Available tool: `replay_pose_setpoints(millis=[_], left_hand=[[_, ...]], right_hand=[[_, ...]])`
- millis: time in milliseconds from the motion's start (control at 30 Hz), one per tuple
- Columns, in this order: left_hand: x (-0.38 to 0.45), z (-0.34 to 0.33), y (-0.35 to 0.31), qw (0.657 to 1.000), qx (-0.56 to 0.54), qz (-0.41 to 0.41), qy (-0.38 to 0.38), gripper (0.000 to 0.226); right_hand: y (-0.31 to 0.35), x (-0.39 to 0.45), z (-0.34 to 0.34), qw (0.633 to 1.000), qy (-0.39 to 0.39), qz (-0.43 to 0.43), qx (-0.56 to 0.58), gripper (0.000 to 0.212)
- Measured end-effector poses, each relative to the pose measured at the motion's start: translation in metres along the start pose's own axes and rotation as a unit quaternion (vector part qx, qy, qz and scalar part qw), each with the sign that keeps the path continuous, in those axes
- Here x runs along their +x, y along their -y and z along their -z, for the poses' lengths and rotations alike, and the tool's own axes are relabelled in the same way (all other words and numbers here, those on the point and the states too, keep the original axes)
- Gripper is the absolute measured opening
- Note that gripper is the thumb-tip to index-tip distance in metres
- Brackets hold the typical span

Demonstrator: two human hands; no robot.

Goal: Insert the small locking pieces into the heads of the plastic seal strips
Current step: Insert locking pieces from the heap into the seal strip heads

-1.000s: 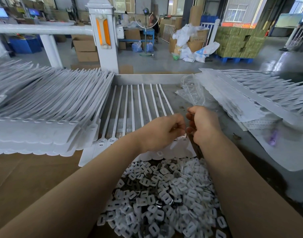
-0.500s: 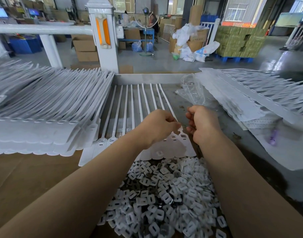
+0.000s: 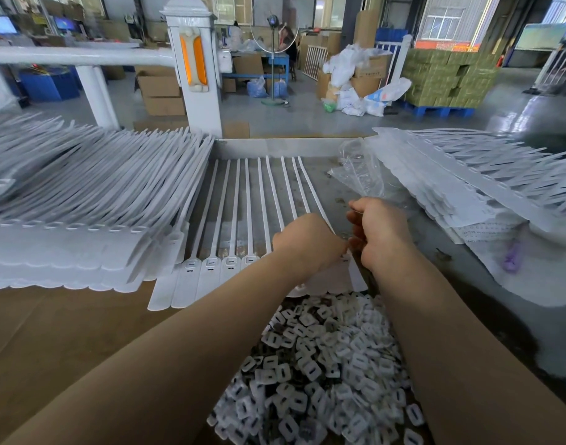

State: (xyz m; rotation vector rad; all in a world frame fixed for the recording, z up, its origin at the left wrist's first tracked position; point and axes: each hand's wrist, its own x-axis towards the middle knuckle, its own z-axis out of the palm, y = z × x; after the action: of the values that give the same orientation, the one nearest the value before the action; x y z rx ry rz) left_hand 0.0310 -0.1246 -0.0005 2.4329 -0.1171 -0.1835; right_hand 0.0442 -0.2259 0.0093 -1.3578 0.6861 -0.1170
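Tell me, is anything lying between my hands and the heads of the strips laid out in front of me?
Nothing visible does. The left hand and right hand are already over the right-hand heads of the strip row, hiding them. The heads at the left lie uncovered. The pile of locking pieces lies just below.

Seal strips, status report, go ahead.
Left hand over strip heads, fingertips hidden. Right hand curled, contents unseen. Locking pieces heaped nearby. Nothing blocking.

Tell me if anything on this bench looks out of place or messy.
Mostly orderly. One oddity: a crumpled clear plastic bag lies loose on the table beside the row of seal strips, just beyond the right hand. The locking pieces sit in a loose heap.
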Motion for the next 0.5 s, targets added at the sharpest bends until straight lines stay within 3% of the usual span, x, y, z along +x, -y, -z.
replay_pose_setpoints(millis=[167,433,500], left_hand=[[0.010,-0.001,0.003,1.000,-0.018,0.010,0.012,0.018],[0.013,0.010,-0.004,0.997,0.034,-0.018,0.066,0.013],[0.016,0.014,-0.008,0.995,0.053,-0.017,0.083,0.021]], right_hand=[[-0.001,0.001,0.000,1.000,0.004,0.004,0.003,0.020],[-0.002,0.004,0.000,1.000,0.010,0.012,0.000,0.016],[-0.003,0.004,0.000,1.000,0.010,0.011,-0.001,0.016]])
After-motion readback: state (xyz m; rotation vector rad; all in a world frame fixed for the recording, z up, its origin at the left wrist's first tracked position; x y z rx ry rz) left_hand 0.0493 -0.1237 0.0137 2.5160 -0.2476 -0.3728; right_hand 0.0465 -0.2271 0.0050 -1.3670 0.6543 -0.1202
